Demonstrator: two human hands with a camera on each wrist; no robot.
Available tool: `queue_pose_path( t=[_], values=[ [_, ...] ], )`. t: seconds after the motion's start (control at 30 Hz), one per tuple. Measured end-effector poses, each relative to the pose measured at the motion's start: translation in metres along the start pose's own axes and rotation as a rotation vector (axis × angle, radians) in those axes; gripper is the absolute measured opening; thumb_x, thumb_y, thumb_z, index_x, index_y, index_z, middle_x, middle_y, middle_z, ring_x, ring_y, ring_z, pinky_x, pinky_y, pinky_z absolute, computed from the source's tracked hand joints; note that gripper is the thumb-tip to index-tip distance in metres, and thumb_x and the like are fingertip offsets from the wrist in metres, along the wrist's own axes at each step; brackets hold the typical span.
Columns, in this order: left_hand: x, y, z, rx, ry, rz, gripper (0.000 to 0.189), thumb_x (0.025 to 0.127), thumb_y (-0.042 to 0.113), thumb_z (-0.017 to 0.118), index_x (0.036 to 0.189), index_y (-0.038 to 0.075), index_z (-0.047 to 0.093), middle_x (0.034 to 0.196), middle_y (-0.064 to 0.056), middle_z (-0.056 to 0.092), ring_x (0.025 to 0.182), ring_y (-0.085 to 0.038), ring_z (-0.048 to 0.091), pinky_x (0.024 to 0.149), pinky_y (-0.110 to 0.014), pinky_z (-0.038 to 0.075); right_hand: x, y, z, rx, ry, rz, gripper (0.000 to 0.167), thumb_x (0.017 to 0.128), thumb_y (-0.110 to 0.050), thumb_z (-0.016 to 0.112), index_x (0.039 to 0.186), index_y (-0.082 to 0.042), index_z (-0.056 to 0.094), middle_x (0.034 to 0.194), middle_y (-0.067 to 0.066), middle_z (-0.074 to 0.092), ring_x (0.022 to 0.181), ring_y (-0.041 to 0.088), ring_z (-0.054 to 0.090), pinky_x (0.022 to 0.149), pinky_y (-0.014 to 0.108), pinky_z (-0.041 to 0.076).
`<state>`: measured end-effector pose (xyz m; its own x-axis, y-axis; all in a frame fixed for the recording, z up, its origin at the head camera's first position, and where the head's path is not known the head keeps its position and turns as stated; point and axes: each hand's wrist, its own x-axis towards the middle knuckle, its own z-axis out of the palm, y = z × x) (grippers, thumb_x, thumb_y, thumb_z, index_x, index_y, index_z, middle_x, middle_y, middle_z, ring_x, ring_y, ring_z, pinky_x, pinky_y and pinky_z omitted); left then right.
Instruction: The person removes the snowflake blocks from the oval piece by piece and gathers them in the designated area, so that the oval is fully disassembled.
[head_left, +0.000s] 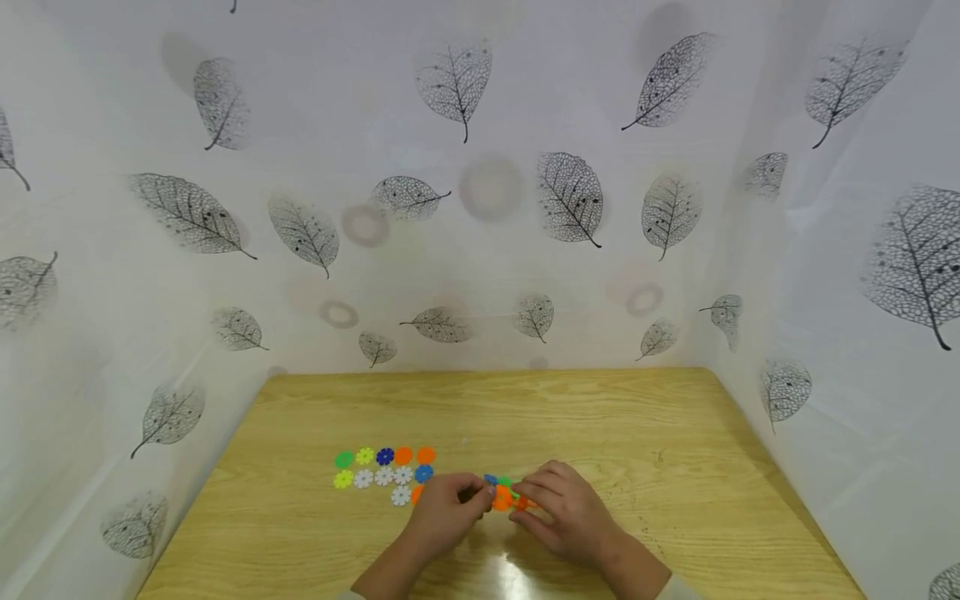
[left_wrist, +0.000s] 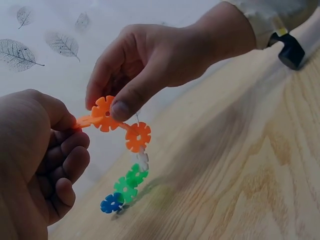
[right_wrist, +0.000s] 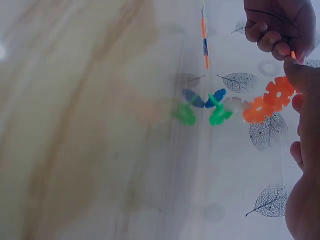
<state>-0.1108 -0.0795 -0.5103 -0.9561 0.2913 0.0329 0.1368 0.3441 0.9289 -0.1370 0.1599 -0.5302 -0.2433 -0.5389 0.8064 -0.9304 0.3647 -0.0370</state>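
Note:
Between the two hands hangs a chain of interlocked plastic flower-shaped discs. Its orange discs [left_wrist: 138,137] lead to a whitish disc [left_wrist: 142,160], then green discs [left_wrist: 125,189] and a blue disc [left_wrist: 111,203] at the low end. The left hand [head_left: 448,510] pinches an orange disc [left_wrist: 87,121] at the top end between thumb and finger. With thumb and fingers, the right hand [head_left: 566,510] grips the adjoining orange disc [left_wrist: 104,114]. In the right wrist view, the blue end hangs close to the tabletop, where its reflection shows.
Left of the hands, loose flower discs lie in rows on the wooden table [head_left: 300,533]: green [head_left: 344,460], yellow [head_left: 364,456], dark blue [head_left: 385,457], orange [head_left: 403,456], white [head_left: 384,476] and blue [head_left: 423,474]. A leaf-patterned curtain [head_left: 480,267] encloses the back and sides.

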Motion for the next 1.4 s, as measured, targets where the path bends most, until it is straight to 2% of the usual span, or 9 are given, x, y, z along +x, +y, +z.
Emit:
queue_pose_path(
  t=[0.1, 0.27, 0.53, 0.77, 0.93, 1.13, 1.33, 1.4],
  values=[
    [0.0004, 0.0006, -0.0031, -0.011, 0.011, -0.013, 0.022, 0.101, 0.033, 0.068, 0.089, 0.017, 0.077, 0.085, -0.011, 0.073, 0.071, -0.013, 0.064, 0.061, -0.028, 0.054, -0.0004, 0.0025, -0.0006, 0.0, 0.011, -0.02, 0.018, 0.099, -0.027, 0.073, 0.103, -0.01, 0.077, 0.098, -0.004, 0.074, 0.086, 0.011, 0.064, 0.079, 0.026, 0.053],
    [0.0003, 0.0007, -0.0041, -0.009, 0.013, 0.007, 0.021, 0.102, 0.031, 0.067, 0.089, 0.017, 0.077, 0.085, -0.01, 0.074, 0.071, -0.012, 0.064, 0.061, -0.028, 0.055, 0.0025, 0.0042, 0.0004, 0.009, 0.046, -0.073, 0.018, 0.103, -0.022, 0.066, 0.096, -0.009, 0.077, 0.092, -0.005, 0.073, 0.079, 0.009, 0.062, 0.074, 0.021, 0.05],
    [-0.0004, -0.0003, -0.0018, 0.004, 0.027, 0.04, 0.021, 0.1, 0.029, 0.068, 0.086, 0.016, 0.076, 0.082, -0.011, 0.073, 0.066, -0.009, 0.063, 0.058, -0.027, 0.054, 0.0064, 0.0036, 0.001, 0.017, 0.075, -0.098, 0.016, 0.102, -0.017, 0.068, 0.093, -0.007, 0.077, 0.089, -0.002, 0.073, 0.076, 0.01, 0.062, 0.071, 0.023, 0.051],
    [-0.0018, 0.0012, -0.0009, 0.008, 0.034, 0.042, 0.021, 0.1, 0.028, 0.069, 0.085, 0.016, 0.077, 0.078, 0.0, 0.072, 0.067, -0.009, 0.064, 0.06, -0.028, 0.055, 0.008, 0.0023, 0.0022, 0.012, 0.086, -0.117, 0.015, 0.1, -0.016, 0.069, 0.093, -0.005, 0.077, 0.088, -0.001, 0.073, 0.076, 0.011, 0.063, 0.07, 0.023, 0.051],
    [-0.0022, 0.0012, -0.001, 0.012, 0.043, 0.033, 0.021, 0.099, 0.029, 0.07, 0.084, 0.017, 0.077, 0.076, 0.004, 0.071, 0.066, -0.009, 0.063, 0.058, -0.027, 0.054, 0.0066, 0.0019, 0.0024, 0.01, 0.075, -0.106, 0.012, 0.098, -0.014, 0.071, 0.094, -0.005, 0.077, 0.089, -0.001, 0.073, 0.077, 0.01, 0.063, 0.071, 0.023, 0.051],
    [-0.0026, 0.0011, -0.002, 0.007, 0.049, 0.039, 0.022, 0.099, 0.028, 0.07, 0.082, 0.015, 0.076, 0.077, -0.003, 0.072, 0.065, -0.008, 0.062, 0.057, -0.027, 0.054, 0.0043, 0.0029, 0.0027, 0.016, 0.058, -0.09, 0.008, 0.096, -0.013, 0.073, 0.097, -0.006, 0.078, 0.092, 0.0, 0.074, 0.078, 0.01, 0.064, 0.073, 0.022, 0.052],
    [-0.0032, 0.0013, -0.003, -0.012, 0.05, 0.039, 0.027, 0.098, 0.026, 0.071, 0.082, 0.006, 0.076, 0.076, -0.013, 0.071, 0.06, -0.007, 0.058, 0.054, -0.026, 0.052, 0.0046, 0.0036, 0.0045, 0.021, 0.062, -0.114, 0.01, 0.097, -0.011, 0.071, 0.097, -0.003, 0.077, 0.091, 0.001, 0.074, 0.077, 0.011, 0.063, 0.073, 0.02, 0.051],
    [-0.0031, 0.0009, -0.0031, -0.011, 0.056, 0.033, 0.027, 0.098, 0.026, 0.071, 0.081, 0.006, 0.076, 0.075, -0.012, 0.071, 0.06, -0.006, 0.057, 0.054, -0.026, 0.051, 0.0063, 0.0033, 0.0042, 0.017, 0.065, -0.124, 0.012, 0.099, -0.01, 0.069, 0.096, -0.002, 0.077, 0.091, 0.001, 0.073, 0.076, 0.011, 0.063, 0.072, 0.021, 0.051]
  ],
)
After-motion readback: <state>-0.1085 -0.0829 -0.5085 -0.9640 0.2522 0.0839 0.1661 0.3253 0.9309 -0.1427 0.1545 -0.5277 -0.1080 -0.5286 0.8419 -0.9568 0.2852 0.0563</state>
